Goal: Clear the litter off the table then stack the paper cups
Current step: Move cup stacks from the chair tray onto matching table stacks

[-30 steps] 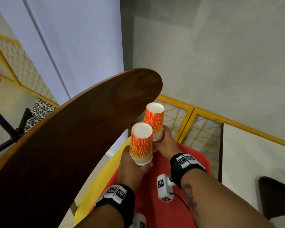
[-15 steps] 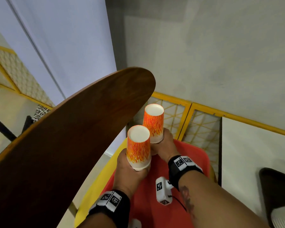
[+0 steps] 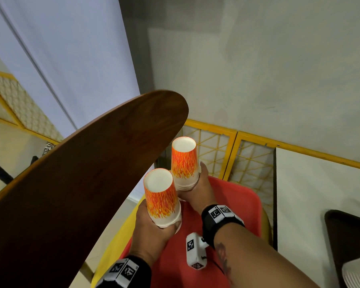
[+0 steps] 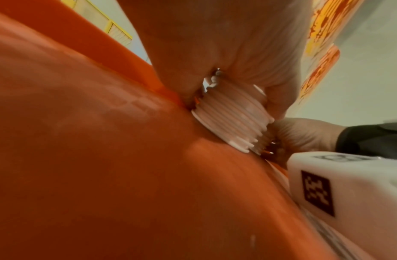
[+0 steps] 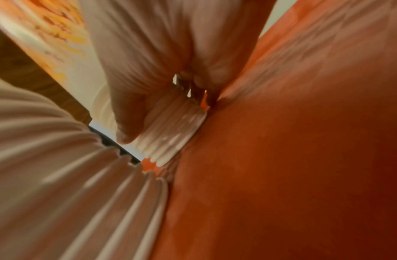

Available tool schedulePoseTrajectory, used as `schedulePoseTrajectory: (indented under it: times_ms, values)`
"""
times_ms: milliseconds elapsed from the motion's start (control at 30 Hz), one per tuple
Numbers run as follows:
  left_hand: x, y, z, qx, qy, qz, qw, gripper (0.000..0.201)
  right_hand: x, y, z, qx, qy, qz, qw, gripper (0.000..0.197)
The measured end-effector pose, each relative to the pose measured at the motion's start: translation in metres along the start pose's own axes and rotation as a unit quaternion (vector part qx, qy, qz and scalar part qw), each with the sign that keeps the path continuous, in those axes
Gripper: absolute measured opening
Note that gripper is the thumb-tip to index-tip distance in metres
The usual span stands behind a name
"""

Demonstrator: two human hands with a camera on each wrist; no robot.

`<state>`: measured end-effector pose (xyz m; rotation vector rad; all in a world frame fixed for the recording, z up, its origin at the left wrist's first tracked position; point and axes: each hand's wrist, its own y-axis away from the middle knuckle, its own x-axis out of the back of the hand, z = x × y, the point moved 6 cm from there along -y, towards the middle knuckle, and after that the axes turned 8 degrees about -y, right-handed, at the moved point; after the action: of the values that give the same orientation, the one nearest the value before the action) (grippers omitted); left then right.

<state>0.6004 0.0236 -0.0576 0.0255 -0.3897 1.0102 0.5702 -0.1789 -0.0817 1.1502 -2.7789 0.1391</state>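
Note:
Two upside-down stacks of paper cups with orange flame print stand side by side on a red chair seat (image 3: 233, 196). My left hand (image 3: 154, 225) grips the nearer stack (image 3: 161, 196) low around its rims. My right hand (image 3: 195, 183) grips the farther stack (image 3: 184, 163) the same way. In the left wrist view the layered white rims (image 4: 231, 121) meet the red seat (image 4: 104, 158) under my left hand's fingers (image 4: 226, 44). From the right wrist, my fingers (image 5: 137, 61) curl round the other stack's rims (image 5: 175, 126), with the left stack's rims (image 5: 70, 176) close beside.
A dark wooden table (image 3: 75, 183) with a rounded end fills the left, right next to the stacks. A yellow chair edge (image 3: 112, 242) shows below it. Yellow lattice panels (image 3: 222, 154) line the grey wall behind. A dark chair (image 3: 349, 242) sits at the right.
Both hands keep their grip on the stacks. The stacks have shifted slightly down and to the left in the head view, beside the table's edge.

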Motion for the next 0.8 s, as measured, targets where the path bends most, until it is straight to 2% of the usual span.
schedulePoseTrajectory:
  times_ms: [100, 200, 433, 533, 600, 800]
  values:
    - [0.001, 0.001, -0.003, 0.008, -0.010, 0.006, 1.000, 0.073, 0.001, 0.000, -0.002, 0.014, 0.034, 0.024, 0.999, 0.088]
    - [0.000, -0.001, -0.004, 0.012, -0.013, 0.005, 1.000, 0.074, 0.007, 0.001, -0.002, 0.023, 0.048, 0.039, 0.998, 0.072]
    - [-0.018, -0.018, 0.016, 0.008, -0.008, -0.012, 1.000, 0.060, 0.039, 0.021, -0.022, 0.014, 0.046, 0.070, 0.996, 0.069]
    - [-0.022, -0.021, 0.043, -0.019, -0.005, -0.007, 1.000, 0.051, 0.056, 0.023, -0.030, -0.003, 0.059, 0.087, 0.994, 0.084]
    - [-0.022, -0.021, 0.067, -0.036, -0.001, 0.005, 0.999, 0.052, 0.070, 0.025, -0.042, 0.016, 0.060, 0.098, 0.993, 0.087]
    - [-0.030, -0.011, 0.128, -0.066, 0.019, 0.012, 0.998, 0.062, 0.128, 0.079, -0.134, 0.085, 0.056, 0.143, 0.985, 0.064]
